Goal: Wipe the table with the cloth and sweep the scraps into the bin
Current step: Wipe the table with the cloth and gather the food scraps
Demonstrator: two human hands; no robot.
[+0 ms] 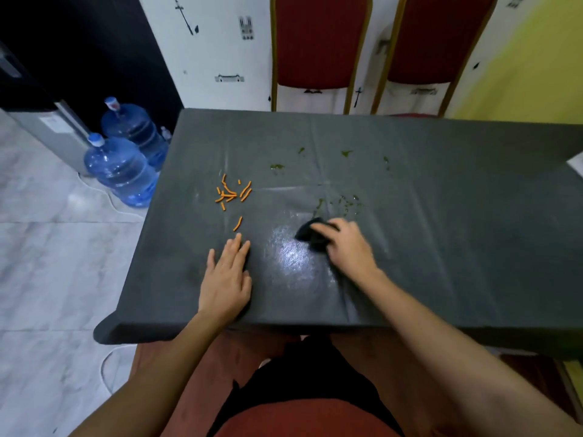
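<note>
A dark grey table [441, 190] fills the middle of the view. My right hand [345, 244] presses a bunched black cloth [310, 233] flat on it near the centre, beside a wet shiny patch [290, 253]. My left hand [228, 275] lies flat on the table with fingers together and holds nothing. Orange stick-shaped scraps [232, 192] lie in a loose pile ahead of my left hand, and one stray stick [238, 223] sits just beyond my fingertips. Green smears [344, 201] and spots [277, 167] mark the table beyond the cloth. No bin is in view.
Two red chairs [318, 42] stand against the wall behind the table. Two blue water jugs [121, 168] and a grey dispenser [47, 127] stand on the tiled floor at the left. A white cable [107, 364] trails over the floor. A white object [577, 164] shows at the right edge.
</note>
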